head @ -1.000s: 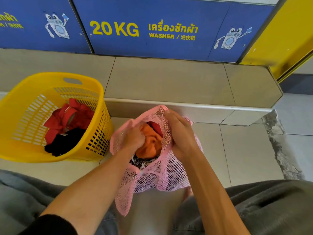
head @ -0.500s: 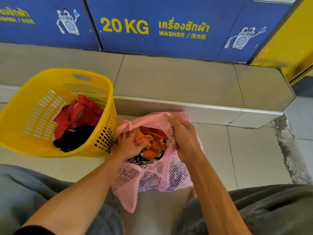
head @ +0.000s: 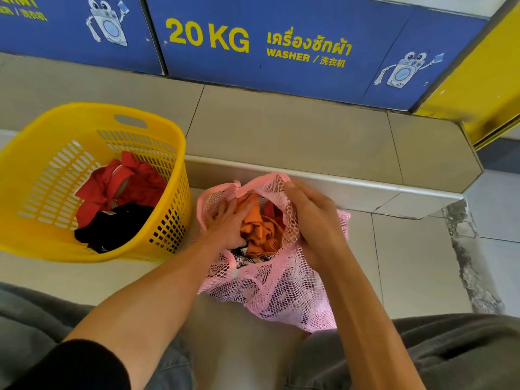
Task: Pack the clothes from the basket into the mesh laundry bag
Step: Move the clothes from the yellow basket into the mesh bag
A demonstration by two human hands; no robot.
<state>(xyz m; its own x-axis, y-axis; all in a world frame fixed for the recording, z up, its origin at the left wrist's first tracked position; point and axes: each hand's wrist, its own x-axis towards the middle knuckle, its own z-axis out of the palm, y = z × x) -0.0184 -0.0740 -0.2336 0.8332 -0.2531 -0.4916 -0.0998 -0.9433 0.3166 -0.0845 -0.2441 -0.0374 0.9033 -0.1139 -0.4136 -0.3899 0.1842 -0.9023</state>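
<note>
The person is crouching over a pink mesh laundry bag (head: 284,288) that is lying on the tiled floor (head: 416,266) between their knees. Their left hand (head: 228,223) is reaching inside the bag's mouth, fingers straight and spread, pressing flat on an orange garment (head: 260,230); its fingertips are sinking partly out of sight under the pink rim at the far side. The right hand (head: 312,218) is curling over the bag's right edge and gripping the mesh there; its fingertips are hidden in the netting, so how much fabric it is pinching is hard to say. Between the two hands a bit of red cloth (head: 271,211) is peeking out beyond the orange piece, and just under the left wrist something black-and-white patterned (head: 247,256) is showing, mostly covered and impossible to identify.

To the left of the left hand, just beside the bag, a yellow basket (head: 36,153) is standing with a red garment (head: 123,187) and a black garment (head: 112,229) lying in it; the basket's left side is being cut off by the frame. Beyond both hands a tiled step (head: 281,130) is rising to a blue washer panel (head: 281,46) reading "20 KG". Grey trouser legs (head: 422,353) are filling the bottom corners.
</note>
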